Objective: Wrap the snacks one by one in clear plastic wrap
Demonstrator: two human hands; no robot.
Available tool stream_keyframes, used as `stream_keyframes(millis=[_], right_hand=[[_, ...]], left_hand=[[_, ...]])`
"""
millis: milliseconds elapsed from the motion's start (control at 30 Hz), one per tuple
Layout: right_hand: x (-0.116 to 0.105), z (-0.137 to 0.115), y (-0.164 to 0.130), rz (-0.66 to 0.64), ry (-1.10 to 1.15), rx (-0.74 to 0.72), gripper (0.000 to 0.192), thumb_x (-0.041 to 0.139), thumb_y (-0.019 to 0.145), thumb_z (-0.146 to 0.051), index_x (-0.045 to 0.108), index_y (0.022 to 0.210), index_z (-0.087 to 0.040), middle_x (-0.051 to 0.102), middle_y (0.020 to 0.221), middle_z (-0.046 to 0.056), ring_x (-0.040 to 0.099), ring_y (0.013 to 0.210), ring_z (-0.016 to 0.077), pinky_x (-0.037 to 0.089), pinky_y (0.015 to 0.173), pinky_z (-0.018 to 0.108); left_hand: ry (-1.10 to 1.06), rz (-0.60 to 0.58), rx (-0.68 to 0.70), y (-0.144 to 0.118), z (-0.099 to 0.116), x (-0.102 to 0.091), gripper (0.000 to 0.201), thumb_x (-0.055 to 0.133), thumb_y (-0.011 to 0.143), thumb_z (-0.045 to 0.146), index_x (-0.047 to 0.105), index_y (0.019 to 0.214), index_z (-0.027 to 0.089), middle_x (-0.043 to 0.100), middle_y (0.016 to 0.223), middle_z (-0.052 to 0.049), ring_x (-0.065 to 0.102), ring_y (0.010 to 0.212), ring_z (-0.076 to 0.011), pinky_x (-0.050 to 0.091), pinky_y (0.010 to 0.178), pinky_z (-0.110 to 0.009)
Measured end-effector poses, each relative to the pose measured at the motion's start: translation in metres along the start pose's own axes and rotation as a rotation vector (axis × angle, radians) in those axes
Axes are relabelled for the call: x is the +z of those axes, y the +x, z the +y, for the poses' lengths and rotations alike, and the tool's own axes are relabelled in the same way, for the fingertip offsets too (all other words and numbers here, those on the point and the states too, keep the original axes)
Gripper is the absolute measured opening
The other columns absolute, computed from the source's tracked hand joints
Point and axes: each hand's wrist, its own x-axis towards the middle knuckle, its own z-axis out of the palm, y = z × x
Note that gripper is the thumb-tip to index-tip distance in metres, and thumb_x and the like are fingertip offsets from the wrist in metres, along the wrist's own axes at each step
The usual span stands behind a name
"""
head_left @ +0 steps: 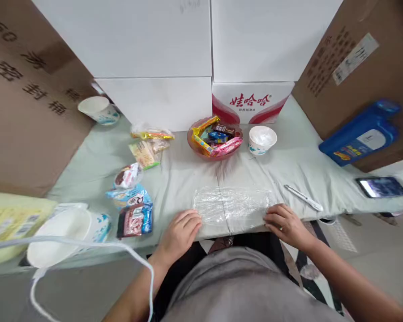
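- Two hands down at the near edge of the desk (174, 179).
- Left hand (179, 232) flat, fingers loose, touching the clear plastic bag (231, 205).
- Right hand (284, 223) flat too, touching its other end.
- Candy bowl (215, 138) near the far edge.

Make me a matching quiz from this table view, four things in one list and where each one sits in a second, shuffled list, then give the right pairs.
Things:
1. clear plastic bag
2. pink bowl of sweets
3. pen
4. phone

Places:
A. far right of the cloth, screen lit
B. flat at the near edge, between the left hand and the right hand
C. at the back, in front of the red and white carton
D. lying on the cloth just beyond the right hand

Pairs: 1-B, 2-C, 3-D, 4-A
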Motion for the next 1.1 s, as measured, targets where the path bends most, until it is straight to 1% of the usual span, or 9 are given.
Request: stream_keyframes(millis=[133, 233, 333, 467, 600, 733, 933, 1000, 1100], right_hand=[[-0.003, 0.001, 0.006, -0.015, 0.004, 0.018, 0.028, 0.062, 0.088, -0.034, 0.061, 0.112, -0.019, 0.063, 0.108, 0.013, 0.058, 0.1, 0.0259, 0.05, 0.084, 0.042], [-0.007, 0.005, 0.012, -0.009, 0.048, 0.079, 0.015, 0.051, 0.094, -0.027, 0.063, 0.099, -0.021, 0.067, 0.094, 0.009, 0.061, 0.09, 0.0221, 0.051, 0.08, 0.038], [-0.007, 0.012, 0.018, 0.012, 0.096, 0.218, 0.021, 0.043, 0.096, -0.026, 0.062, 0.095, -0.021, 0.069, 0.088, 0.006, 0.065, 0.083, 0.0195, 0.052, 0.075, 0.033], [0.001, 0.021, 0.028, 0.035, 0.03, 0.419, 0.024, 0.041, 0.094, -0.031, 0.063, 0.097, -0.022, 0.072, 0.088, 0.004, 0.068, 0.079, 0.0196, 0.051, 0.071, 0.03], [0.007, 0.023, 0.038, 0.016, -0.1, 0.511, 0.027, 0.039, 0.094, -0.032, 0.063, 0.096, -0.021, 0.073, 0.087, 0.005, 0.068, 0.077, 0.0207, 0.048, 0.069, 0.03], [0.005, 0.021, 0.047, -0.047, -0.207, 0.545, 0.028, 0.037, 0.097, -0.032, 0.063, 0.099, -0.02, 0.073, 0.092, 0.006, 0.068, 0.078, 0.0207, 0.044, 0.067, 0.029], [0.004, 0.021, 0.055, -0.137, -0.323, 0.591, 0.027, 0.041, 0.097, -0.036, 0.061, 0.103, -0.019, 0.073, 0.083, 0.006, 0.067, 0.071, 0.0214, 0.04, 0.06, 0.029], [0.004, 0.023, 0.053, -0.106, -0.361, 0.599, 0.028, 0.044, 0.096, -0.039, 0.061, 0.105, -0.018, 0.072, 0.083, 0.007, 0.066, 0.069, 0.0222, 0.039, 0.059, 0.03], [0.001, 0.023, 0.05, 0.084, -0.397, 0.462, 0.03, 0.048, 0.094, -0.04, 0.062, 0.105, -0.017, 0.07, 0.091, 0.01, 0.064, 0.081, 0.0251, 0.044, 0.069, 0.034]], left_hand=[[0.043, -0.002, -0.063, 0.013, 0.0, -0.001, 0.016, 0.043, 0.096, 0.019, 0.057, 0.09, 0.018, 0.066, 0.08, -0.003, 0.063, 0.076, -0.0177, 0.05, 0.074, -0.032], [0.116, 0.005, -0.074, 0.021, -0.004, 0.005, 0.02, 0.04, 0.098, 0.021, 0.058, 0.089, 0.018, 0.067, 0.077, -0.003, 0.063, 0.068, -0.0174, 0.049, 0.068, -0.031], [0.19, 0.003, -0.146, 0.03, -0.01, 0.015, 0.022, 0.039, 0.098, 0.025, 0.06, 0.093, 0.019, 0.07, 0.08, -0.003, 0.064, 0.067, -0.0175, 0.047, 0.065, -0.029], [0.243, -0.118, -0.337, 0.046, -0.016, 0.025, 0.021, 0.042, 0.097, 0.026, 0.063, 0.096, 0.021, 0.073, 0.088, -0.003, 0.067, 0.07, -0.0176, 0.044, 0.061, -0.027], [0.274, -0.268, -0.472, 0.065, -0.017, 0.028, 0.023, 0.041, 0.097, 0.028, 0.063, 0.101, 0.021, 0.073, 0.09, -0.006, 0.068, 0.072, -0.0193, 0.043, 0.061, -0.028], [0.286, -0.375, -0.541, 0.076, -0.016, 0.028, 0.029, 0.037, 0.098, 0.031, 0.062, 0.104, 0.019, 0.072, 0.087, -0.009, 0.068, 0.073, -0.0218, 0.043, 0.063, -0.029], [0.37, -0.5, -0.565, 0.087, -0.011, 0.027, 0.034, 0.031, 0.099, 0.032, 0.06, 0.111, 0.017, 0.07, 0.086, -0.011, 0.068, 0.075, -0.0263, 0.045, 0.065, -0.033], [0.38, -0.485, -0.559, 0.088, -0.01, 0.024, 0.032, 0.035, 0.098, 0.031, 0.06, 0.11, 0.017, 0.069, 0.086, -0.011, 0.067, 0.074, -0.0266, 0.046, 0.065, -0.035], [0.426, -0.288, -0.5, 0.089, -0.005, 0.018, 0.026, 0.044, 0.094, 0.028, 0.063, 0.107, 0.015, 0.068, 0.096, -0.014, 0.065, 0.082, -0.0281, 0.048, 0.071, -0.038]])
